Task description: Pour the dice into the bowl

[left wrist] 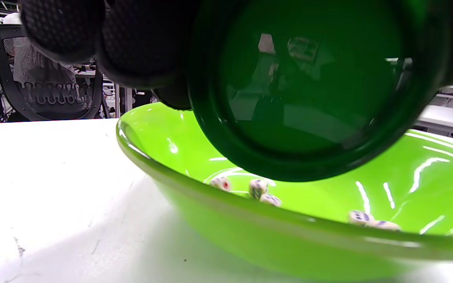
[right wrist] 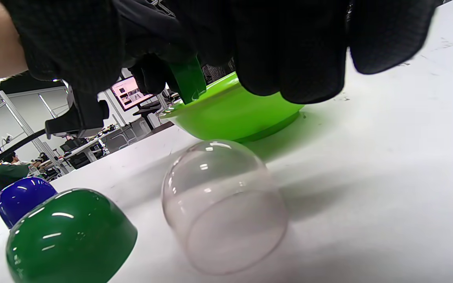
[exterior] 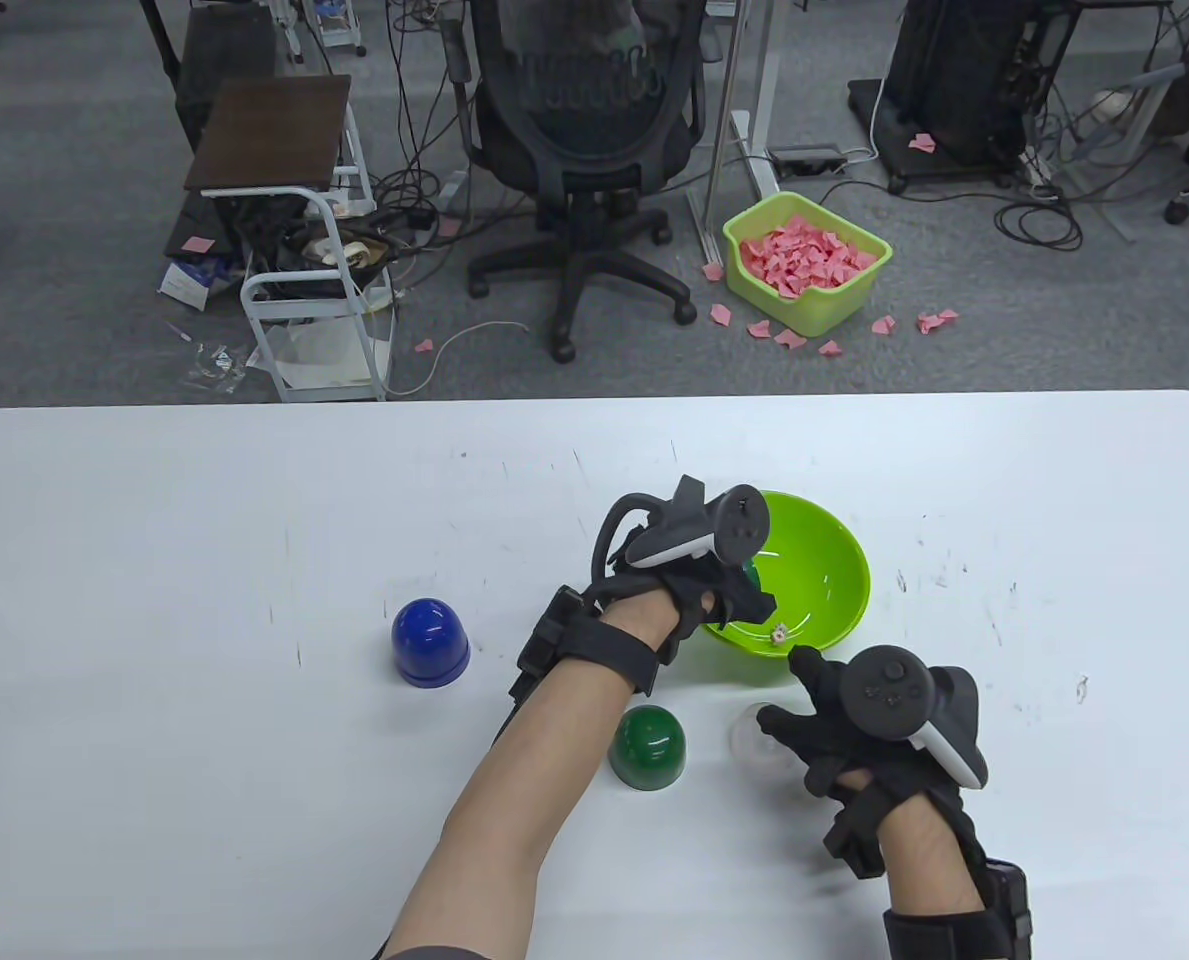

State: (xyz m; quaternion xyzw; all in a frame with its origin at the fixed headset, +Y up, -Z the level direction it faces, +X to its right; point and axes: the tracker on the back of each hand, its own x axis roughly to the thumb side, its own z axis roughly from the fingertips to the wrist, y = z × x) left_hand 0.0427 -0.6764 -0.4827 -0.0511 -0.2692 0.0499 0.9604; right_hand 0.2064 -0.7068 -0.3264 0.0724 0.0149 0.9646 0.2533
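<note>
Left hand is gripping a dark green cup, holding it tipped over the near-left rim of the bowl; mouth is facing the wrist camera, fingers are wrapping its side. Dice are sitting in the bowl: three clustered near the rim in the left wrist view, two more further right; table view is only showing one near the front wall.

Right hand is hovering just in front of the bowl, fingers spread and gripping nothing, above a clear cup that is sitting mouth-down on the table; can't tell if it's touching the cup.

A second green cup is sitting mouth-down just left of the clear one, blue cup further left, both apart from the hands.
</note>
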